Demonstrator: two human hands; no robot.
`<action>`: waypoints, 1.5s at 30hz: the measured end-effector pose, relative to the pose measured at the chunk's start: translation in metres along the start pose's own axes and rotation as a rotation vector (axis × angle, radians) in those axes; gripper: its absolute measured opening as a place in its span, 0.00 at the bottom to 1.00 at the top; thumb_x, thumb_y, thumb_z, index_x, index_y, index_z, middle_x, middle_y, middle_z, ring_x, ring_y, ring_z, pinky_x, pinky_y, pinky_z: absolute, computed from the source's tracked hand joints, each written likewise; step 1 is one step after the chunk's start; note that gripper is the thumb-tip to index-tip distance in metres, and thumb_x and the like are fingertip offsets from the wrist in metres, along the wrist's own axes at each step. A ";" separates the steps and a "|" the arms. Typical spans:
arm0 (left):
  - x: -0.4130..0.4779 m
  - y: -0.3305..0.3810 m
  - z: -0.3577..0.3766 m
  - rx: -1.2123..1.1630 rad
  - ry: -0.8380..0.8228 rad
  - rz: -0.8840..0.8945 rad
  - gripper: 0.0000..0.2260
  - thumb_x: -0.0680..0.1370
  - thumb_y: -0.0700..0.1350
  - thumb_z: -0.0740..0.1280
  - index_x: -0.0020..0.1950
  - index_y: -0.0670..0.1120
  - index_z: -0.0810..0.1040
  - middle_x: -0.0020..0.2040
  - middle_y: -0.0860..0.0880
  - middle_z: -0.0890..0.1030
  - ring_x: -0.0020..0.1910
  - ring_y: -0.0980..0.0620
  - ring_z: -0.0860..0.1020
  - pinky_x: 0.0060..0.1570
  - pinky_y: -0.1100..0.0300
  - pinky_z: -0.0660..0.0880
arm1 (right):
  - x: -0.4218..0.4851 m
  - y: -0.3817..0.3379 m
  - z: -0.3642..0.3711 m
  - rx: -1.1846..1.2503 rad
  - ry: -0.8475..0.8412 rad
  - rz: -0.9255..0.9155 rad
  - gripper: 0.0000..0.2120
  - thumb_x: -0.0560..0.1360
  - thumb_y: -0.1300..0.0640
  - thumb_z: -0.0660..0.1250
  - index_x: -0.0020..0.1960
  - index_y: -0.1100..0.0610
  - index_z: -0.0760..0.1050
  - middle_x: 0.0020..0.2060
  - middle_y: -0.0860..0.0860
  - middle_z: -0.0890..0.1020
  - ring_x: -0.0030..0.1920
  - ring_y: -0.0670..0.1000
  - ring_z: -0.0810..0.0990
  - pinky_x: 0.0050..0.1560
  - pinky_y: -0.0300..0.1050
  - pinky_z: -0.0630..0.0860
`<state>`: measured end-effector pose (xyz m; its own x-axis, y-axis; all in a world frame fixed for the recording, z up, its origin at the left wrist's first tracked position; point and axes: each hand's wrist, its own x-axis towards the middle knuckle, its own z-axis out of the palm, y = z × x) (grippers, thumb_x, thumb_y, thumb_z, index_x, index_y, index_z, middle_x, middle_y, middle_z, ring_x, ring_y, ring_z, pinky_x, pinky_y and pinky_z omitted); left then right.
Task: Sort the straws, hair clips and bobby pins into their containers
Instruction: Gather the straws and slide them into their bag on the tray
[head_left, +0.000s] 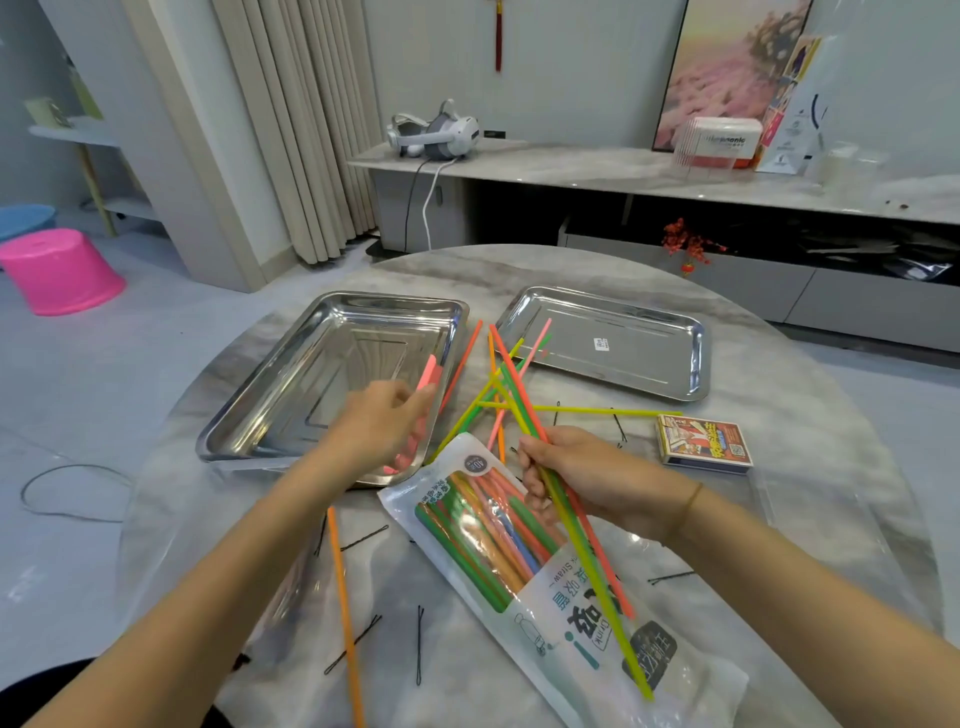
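Note:
My left hand (382, 426) hovers over the left steel tray (291, 364) and pinches a pink hair clip (429, 371). More pink clips lie under it at the tray's near edge. My right hand (582, 475) grips a bundle of thin straws (524, 395), green, yellow and red, that fans out toward the trays. A straw packet (519, 561) lies beneath that hand, full of coloured straws. One orange straw (344, 613) lies loose near my left forearm. Black bobby pins (418, 644) are scattered on the table's near side.
A second, shallower steel tray (649, 322) sits at the back right with only a sticker in it. A small printed box (704, 443) lies right of the straws. Clear plastic bags lie at both table edges. A pink stool (57, 270) stands on the floor.

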<state>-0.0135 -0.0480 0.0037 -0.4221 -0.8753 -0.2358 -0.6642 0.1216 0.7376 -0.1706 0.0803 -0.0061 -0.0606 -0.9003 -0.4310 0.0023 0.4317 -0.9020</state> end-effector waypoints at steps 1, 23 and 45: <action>0.002 -0.007 -0.005 0.335 0.082 -0.009 0.18 0.80 0.55 0.58 0.47 0.40 0.76 0.43 0.44 0.80 0.41 0.44 0.79 0.42 0.55 0.75 | -0.001 0.000 -0.001 -0.014 0.018 0.012 0.12 0.83 0.56 0.51 0.44 0.57 0.67 0.26 0.48 0.69 0.25 0.45 0.68 0.25 0.35 0.67; -0.008 -0.009 -0.016 1.132 -0.342 0.124 0.12 0.68 0.52 0.76 0.51 0.53 0.83 0.51 0.56 0.78 0.52 0.55 0.77 0.47 0.62 0.73 | 0.002 -0.002 -0.007 -0.048 0.055 -0.019 0.11 0.83 0.57 0.53 0.47 0.56 0.72 0.26 0.46 0.63 0.24 0.43 0.57 0.21 0.32 0.55; 0.041 -0.042 0.016 0.371 0.247 0.181 0.17 0.77 0.42 0.66 0.65 0.41 0.71 0.62 0.42 0.73 0.58 0.44 0.73 0.57 0.53 0.71 | 0.009 0.015 0.000 0.080 0.193 -0.054 0.14 0.81 0.55 0.56 0.37 0.57 0.67 0.18 0.47 0.63 0.18 0.44 0.59 0.18 0.34 0.61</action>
<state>-0.0126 -0.0810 -0.0475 -0.4219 -0.9042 0.0663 -0.7877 0.4018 0.4670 -0.1707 0.0786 -0.0236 -0.2527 -0.8913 -0.3764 0.0726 0.3704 -0.9260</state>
